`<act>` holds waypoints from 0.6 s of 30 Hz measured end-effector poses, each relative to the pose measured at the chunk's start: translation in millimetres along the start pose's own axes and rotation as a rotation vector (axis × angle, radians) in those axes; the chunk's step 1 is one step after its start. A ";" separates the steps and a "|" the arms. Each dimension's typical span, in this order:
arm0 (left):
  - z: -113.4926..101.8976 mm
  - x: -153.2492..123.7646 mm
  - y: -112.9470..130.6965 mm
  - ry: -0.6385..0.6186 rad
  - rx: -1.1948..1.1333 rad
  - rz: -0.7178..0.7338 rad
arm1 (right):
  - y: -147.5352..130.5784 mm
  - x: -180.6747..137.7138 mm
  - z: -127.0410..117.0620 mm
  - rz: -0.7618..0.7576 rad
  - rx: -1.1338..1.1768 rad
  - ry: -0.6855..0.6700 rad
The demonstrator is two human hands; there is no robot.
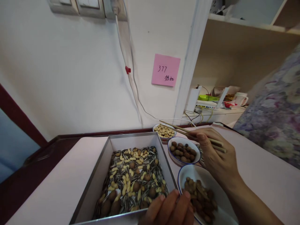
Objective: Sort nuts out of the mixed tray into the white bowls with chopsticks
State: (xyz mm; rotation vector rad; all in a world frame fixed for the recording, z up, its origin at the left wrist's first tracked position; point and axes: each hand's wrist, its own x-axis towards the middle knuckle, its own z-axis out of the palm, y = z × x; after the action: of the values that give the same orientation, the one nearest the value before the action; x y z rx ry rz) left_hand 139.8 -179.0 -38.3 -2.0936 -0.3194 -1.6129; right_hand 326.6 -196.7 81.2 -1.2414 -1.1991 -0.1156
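My right hand point(217, 156) is closed round a pair of wooden chopsticks point(185, 130). Their tips reach over the far bowl of pale peanuts point(164, 131). My left hand point(170, 209) rests with curled fingers on the near right rim of a grey box point(93, 184). The box holds a mix of striped sunflower seeds, peanuts and brown nuts point(132, 178). Right of the box stand a blue-rimmed bowl of round brown nuts point(184, 150) and a nearer white bowl of darker nuts point(201, 195).
The box and bowls sit on a pale pink tabletop point(269, 178) with a dark wooden edge point(47, 150). A pink sticky note point(165, 70) and a white cable point(133, 78) hang on the wall. A floral-clad person point(276, 115) is at right. Clutter fills a shelf point(215, 103).
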 end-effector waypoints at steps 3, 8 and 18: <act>-1.1 0.6 0.0 -0.031 0.006 0.011 | -10.6 -1.5 -3.3 -0.004 0.009 -0.015; 0.0 0.8 0.6 0.010 0.000 -0.015 | -30.1 -5.4 -6.4 -0.010 0.043 -0.223; -11.3 16.5 -5.9 -0.039 0.004 0.031 | -39.1 -10.4 6.2 0.074 -0.028 -0.592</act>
State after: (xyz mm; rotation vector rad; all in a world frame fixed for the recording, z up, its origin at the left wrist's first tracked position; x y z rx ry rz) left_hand 132.2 -181.3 -19.0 -2.1183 -0.3014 -1.5541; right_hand 293.1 -212.8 98.1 -1.3901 -1.6553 0.3131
